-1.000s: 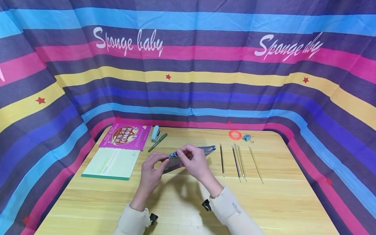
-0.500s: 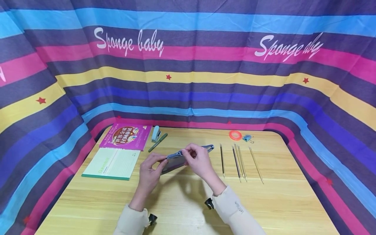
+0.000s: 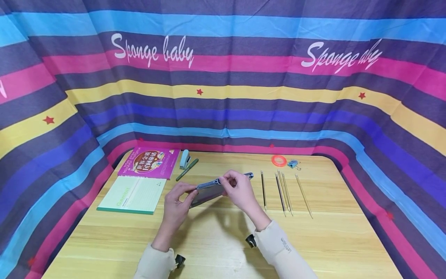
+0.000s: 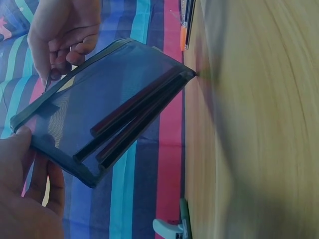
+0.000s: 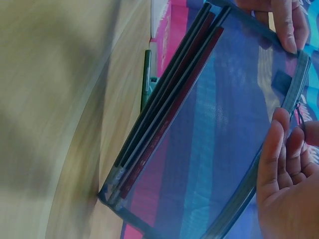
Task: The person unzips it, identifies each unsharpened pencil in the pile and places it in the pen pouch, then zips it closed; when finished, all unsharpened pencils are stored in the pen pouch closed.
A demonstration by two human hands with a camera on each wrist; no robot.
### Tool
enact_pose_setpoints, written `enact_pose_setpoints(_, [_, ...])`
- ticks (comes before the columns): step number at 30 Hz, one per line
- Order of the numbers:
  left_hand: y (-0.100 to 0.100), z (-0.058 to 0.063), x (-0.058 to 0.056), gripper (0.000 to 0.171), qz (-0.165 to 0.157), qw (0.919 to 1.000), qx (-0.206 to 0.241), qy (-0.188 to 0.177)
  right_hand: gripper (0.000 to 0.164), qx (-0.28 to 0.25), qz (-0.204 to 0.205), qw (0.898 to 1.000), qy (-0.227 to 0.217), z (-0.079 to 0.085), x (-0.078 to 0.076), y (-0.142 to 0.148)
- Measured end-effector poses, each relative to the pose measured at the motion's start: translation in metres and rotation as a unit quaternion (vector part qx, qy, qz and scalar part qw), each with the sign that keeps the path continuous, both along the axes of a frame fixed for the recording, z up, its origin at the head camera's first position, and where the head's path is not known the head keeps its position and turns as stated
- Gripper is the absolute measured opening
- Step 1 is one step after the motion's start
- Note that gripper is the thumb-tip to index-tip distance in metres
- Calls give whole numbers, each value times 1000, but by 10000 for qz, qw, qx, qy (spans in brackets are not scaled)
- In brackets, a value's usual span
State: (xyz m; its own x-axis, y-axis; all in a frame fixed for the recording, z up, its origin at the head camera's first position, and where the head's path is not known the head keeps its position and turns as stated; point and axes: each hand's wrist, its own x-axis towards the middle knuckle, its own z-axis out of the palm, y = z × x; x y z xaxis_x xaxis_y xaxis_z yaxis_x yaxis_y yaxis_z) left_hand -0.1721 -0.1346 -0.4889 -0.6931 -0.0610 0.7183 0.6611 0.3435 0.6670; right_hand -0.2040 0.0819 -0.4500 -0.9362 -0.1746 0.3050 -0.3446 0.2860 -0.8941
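Observation:
A see-through mesh zip pencil pouch [image 3: 207,195] with dark blue edging is held up over the table in both hands. My left hand [image 3: 177,203] pinches its left corner between thumb and fingers. With thumb and forefinger, my right hand [image 3: 238,192] pinches the small zipper pull [image 5: 300,115] partway along the top edge. Several dark and maroon pencils [image 4: 134,112] lie inside along the bottom of the pouch, showing through the mesh in both wrist views. The pouch hangs tilted, its lower corner close to the table.
Right of the pouch lie several pencils [image 3: 286,192], with an orange tape ring [image 3: 278,160] and a blue binder clip [image 3: 294,164] behind. At left are a purple book [image 3: 150,162], a notebook [image 3: 132,194], a light blue stapler [image 3: 184,159] and a green pen [image 3: 187,169].
My right hand has slid rightward along the zipper with the pull, and the edge behind it has drawn together. My left hand has stayed at the left corner, shifting slightly left.

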Motion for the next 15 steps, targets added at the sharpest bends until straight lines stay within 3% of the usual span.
enact_pose_setpoints(9, [-1, -1, 0, 27, 217, 9997, -69, -12, 18, -16, -119, 9999, 91, -6, -3, 10])
enact_pose_setpoints(15, [-3, -3, 0, 29, 144, 9999, -79, 8, 18, -13, -124, 9999, 99, -9, -7, 16])
